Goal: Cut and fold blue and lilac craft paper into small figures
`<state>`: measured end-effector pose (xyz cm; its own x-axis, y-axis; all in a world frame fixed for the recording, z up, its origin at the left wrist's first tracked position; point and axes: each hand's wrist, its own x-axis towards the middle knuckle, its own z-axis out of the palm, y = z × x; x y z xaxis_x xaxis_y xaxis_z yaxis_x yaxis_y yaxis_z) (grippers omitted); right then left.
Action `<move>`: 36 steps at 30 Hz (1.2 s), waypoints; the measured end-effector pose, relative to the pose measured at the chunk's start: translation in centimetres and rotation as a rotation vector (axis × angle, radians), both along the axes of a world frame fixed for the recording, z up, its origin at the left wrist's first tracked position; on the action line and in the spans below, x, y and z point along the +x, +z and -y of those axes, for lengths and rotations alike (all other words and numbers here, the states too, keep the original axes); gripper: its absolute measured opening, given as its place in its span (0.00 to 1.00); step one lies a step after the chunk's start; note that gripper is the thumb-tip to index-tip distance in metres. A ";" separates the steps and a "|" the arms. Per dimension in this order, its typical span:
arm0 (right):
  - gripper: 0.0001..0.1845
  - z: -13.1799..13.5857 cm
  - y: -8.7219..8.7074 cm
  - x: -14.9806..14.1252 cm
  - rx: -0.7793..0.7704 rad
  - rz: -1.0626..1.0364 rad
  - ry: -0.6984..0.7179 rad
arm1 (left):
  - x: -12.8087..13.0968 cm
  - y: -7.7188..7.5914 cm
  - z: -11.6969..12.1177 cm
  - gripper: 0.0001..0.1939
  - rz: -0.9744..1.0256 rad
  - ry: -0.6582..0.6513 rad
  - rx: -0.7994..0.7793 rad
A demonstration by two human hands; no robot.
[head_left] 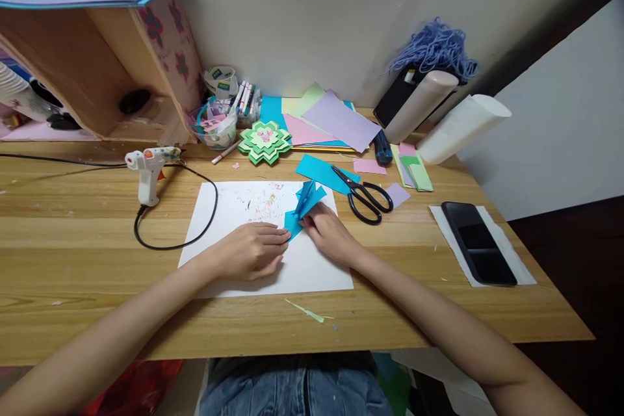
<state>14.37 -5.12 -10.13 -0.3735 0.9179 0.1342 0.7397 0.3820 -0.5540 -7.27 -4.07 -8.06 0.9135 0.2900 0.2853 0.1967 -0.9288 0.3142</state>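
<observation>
A folded piece of blue paper (305, 200) stands partly upright over the white sheet, its folds fanned out. My right hand (327, 231) has its fingers closed on the lower right of the folds. My left hand (256, 248) lies on the white sheet (312, 270), its fingertips pressing the paper's lower left edge. Just behind is a flat blue paper strip (322, 171), with black-handled scissors (365, 196) resting partly on it. Colored marks speckle the white sheet's upper part.
A white glue gun (150, 175) stands at the left, its cord looping onto the sheet. Behind lie a layered green paper flower (264, 142), colored paper sheets (341, 120) and a tub of scraps (214, 127). A phone (478, 244) and paper rolls (463, 130) are at right.
</observation>
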 end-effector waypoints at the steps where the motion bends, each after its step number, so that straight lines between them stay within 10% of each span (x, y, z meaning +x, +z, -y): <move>1: 0.06 -0.1 -0.1 0.1 -0.006 -0.008 0.005 | 0.0 -0.1 0.0 0.13 0.009 -0.004 0.015; 14: 0.16 0.7 -0.4 -0.1 0.039 -0.027 0.036 | 0.1 0.7 0.4 0.11 -0.028 0.061 -0.017; 36: 0.04 0.0 0.5 0.0 -0.138 -0.162 0.011 | -0.2 0.4 0.4 0.11 -0.022 0.053 -0.100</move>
<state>14.33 -5.14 -9.67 -0.3673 0.9277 0.0669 0.6327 0.3019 -0.7131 -7.43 -4.47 -7.68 0.9018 0.3638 0.2331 0.2522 -0.8813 0.3996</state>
